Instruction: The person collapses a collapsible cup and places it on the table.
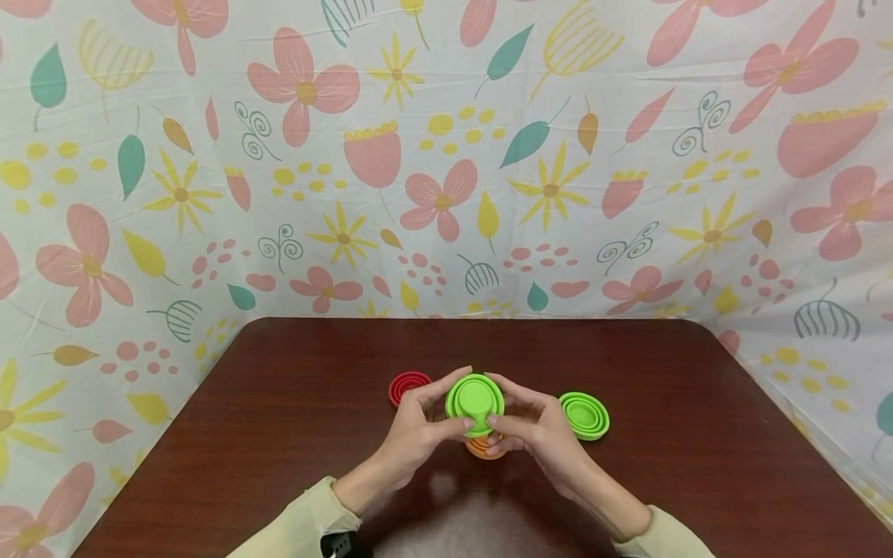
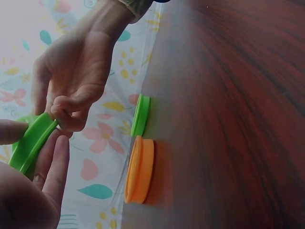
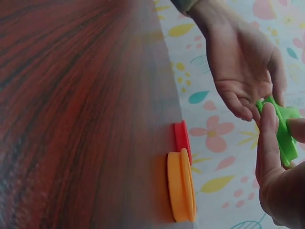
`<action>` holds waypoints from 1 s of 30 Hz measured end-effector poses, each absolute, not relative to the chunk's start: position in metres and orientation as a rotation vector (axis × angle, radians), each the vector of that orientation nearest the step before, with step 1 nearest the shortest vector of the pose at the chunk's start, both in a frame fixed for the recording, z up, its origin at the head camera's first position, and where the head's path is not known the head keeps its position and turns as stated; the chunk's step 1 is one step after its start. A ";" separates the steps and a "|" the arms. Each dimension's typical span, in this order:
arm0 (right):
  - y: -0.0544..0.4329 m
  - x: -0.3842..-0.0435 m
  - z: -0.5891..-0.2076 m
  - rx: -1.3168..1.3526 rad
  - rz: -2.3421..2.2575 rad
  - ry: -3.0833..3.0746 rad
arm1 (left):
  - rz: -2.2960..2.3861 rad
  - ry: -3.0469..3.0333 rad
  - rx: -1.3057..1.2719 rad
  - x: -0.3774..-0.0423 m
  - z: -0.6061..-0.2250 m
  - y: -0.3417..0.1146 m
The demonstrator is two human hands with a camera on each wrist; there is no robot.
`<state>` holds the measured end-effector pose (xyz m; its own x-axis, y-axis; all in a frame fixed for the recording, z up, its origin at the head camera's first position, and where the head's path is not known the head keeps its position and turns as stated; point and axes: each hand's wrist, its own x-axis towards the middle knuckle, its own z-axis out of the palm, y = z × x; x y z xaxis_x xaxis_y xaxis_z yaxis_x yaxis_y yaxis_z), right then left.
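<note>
Both hands hold up a green collapsible cup (image 1: 475, 399) above the table, its stepped rings facing the head camera and its middle standing out. My left hand (image 1: 408, 430) pinches its left side, thumb on the front near the lower edge. On the right side, my right hand (image 1: 551, 438) pinches it the same way, with the thumbs close together. Seen edge-on in the left wrist view, the held cup (image 2: 33, 145) is partly covered by fingers. An orange collapsible cup (image 1: 484, 451) lies flat on the table, partly hidden beneath the hands.
A red collapsible cup (image 1: 403, 383) lies flat behind my left hand, partly covered by it. Another green collapsible cup (image 1: 584, 416) rests flattened right of my right hand. The dark wooden table (image 1: 314, 387) meets a flower-patterned cloth (image 1: 446, 256) at its back and sides.
</note>
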<state>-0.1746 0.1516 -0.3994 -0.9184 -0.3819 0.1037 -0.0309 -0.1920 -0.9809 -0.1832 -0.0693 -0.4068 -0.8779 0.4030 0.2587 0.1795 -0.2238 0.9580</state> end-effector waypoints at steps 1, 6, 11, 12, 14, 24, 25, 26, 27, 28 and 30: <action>0.151 -0.174 -0.399 -0.476 -2.213 1.831 | 2.241 1.856 0.698 -0.183 -0.407 -0.069; 0.149 -0.173 -0.398 -0.454 -2.231 1.844 | 2.274 1.838 0.656 -0.183 -0.407 -0.067; 0.147 -0.173 -0.398 -0.453 -2.233 1.868 | 2.284 1.856 0.638 -0.183 -0.406 -0.065; 0.147 -0.174 -0.398 -0.456 -2.231 1.872 | 2.286 1.861 0.633 -0.183 -0.406 -0.065; 0.146 -0.174 -0.398 -0.459 -2.223 1.879 | 2.290 1.865 0.622 -0.183 -0.406 -0.064; 0.148 -0.174 -0.397 -0.448 -2.193 1.869 | 2.281 1.939 0.618 -0.183 -0.405 -0.062; 0.148 -0.174 -0.397 -0.459 -2.194 1.861 | 2.280 1.932 0.621 -0.183 -0.405 -0.062; 0.149 -0.174 -0.397 -0.473 -2.196 1.854 | 2.278 1.921 0.625 -0.183 -0.405 -0.063; 0.149 -0.174 -0.396 -0.485 -2.196 1.846 | 2.275 1.911 0.631 -0.183 -0.405 -0.063; 0.150 -0.174 -0.396 -0.496 -2.197 1.837 | 2.271 1.901 0.635 -0.184 -0.405 -0.064; 0.151 -0.174 -0.396 -0.518 -2.195 1.817 | 2.255 1.890 0.651 -0.184 -0.405 -0.066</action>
<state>-0.1744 0.1512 -0.3958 -0.9070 -0.4052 0.1143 -0.0368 -0.1943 -0.9803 -0.1841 -0.0658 -0.4055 -0.8989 0.3652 0.2421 0.1745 -0.2083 0.9624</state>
